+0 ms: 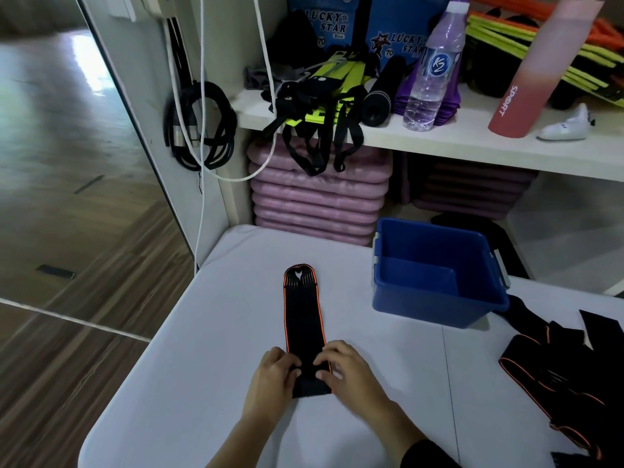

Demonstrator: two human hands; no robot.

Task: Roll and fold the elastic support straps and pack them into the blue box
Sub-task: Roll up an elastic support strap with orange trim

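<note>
a black strap (304, 319) with orange edging lies flat and lengthwise on the white table (189, 366), its rounded far end pointing toward the shelf (439, 140). the left hand (270, 376) and right hand (347, 369) rest on its near end, fingers curled onto the fabric from either side. the blue box (435, 275) sits open to the right, well apart from the strap. more black straps (553, 376) lie heaped at the table's right edge. a water bottle (435, 69) and a pink bottle (540, 69) stand on the shelf.

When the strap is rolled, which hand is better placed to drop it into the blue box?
Probably the right hand: the blue box stands on its side of the strap, so the left hand would have to cross over.
</note>
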